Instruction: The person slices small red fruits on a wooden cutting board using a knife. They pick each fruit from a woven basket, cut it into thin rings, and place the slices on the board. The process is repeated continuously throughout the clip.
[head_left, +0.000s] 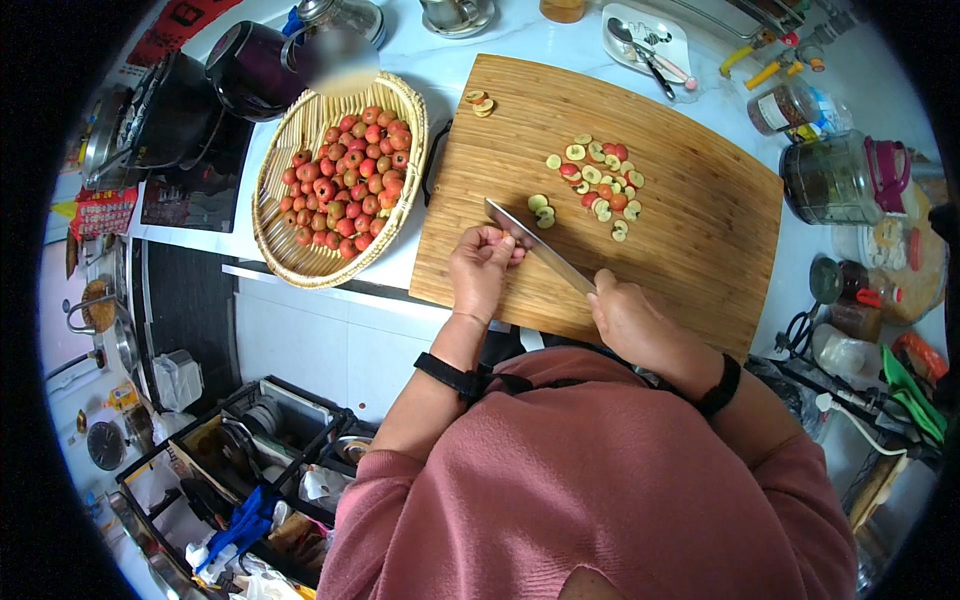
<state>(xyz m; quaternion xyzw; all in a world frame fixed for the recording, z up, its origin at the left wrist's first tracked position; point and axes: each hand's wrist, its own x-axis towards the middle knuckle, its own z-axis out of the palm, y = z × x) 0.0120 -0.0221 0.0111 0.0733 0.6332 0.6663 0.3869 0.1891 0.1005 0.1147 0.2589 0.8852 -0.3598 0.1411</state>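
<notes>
My right hand grips the handle of a kitchen knife, its blade slanting up and left across a bamboo cutting board. At the blade's left side, my left hand pinches a small reddish fruit, mostly hidden by the fingers. A few pale fruit slices lie just beyond the blade. Further off is a loose pile of cut red fruit with yellow-green flesh. More slices rest at the board's far left corner. Whole crab apples or hawthorns fill much of a woven basket left of the board.
Dark pots stand at the left by a black cooktop. Beyond the board is a white plate with spoons. Jars line the right side. A black rack with kitchenware stands low at the left.
</notes>
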